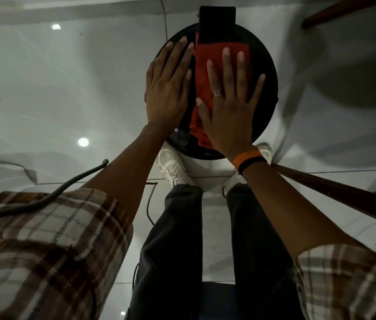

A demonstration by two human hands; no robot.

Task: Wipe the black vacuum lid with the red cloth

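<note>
On the glossy white tiled floor (43, 93), just in front of the person's white shoes (172, 166), stands a vacuum with a round black lid (264, 88). A red cloth (202, 79) lies folded lengthwise down the middle of the lid, its far end tucked under the black handle (217, 24) at the lid's far edge. The right hand (229, 109) presses flat on the cloth, fingers spread wide and gripping nothing; a ring shows on one finger and an orange and black band (248, 159) sits at the wrist. The left hand (167, 88) lies flat on the lid's left side, just beside the cloth, fingers straight and close together. A black cord (43, 199) curves across the floor at left. Both plaid sleeves (43, 245) are rolled up.
</note>
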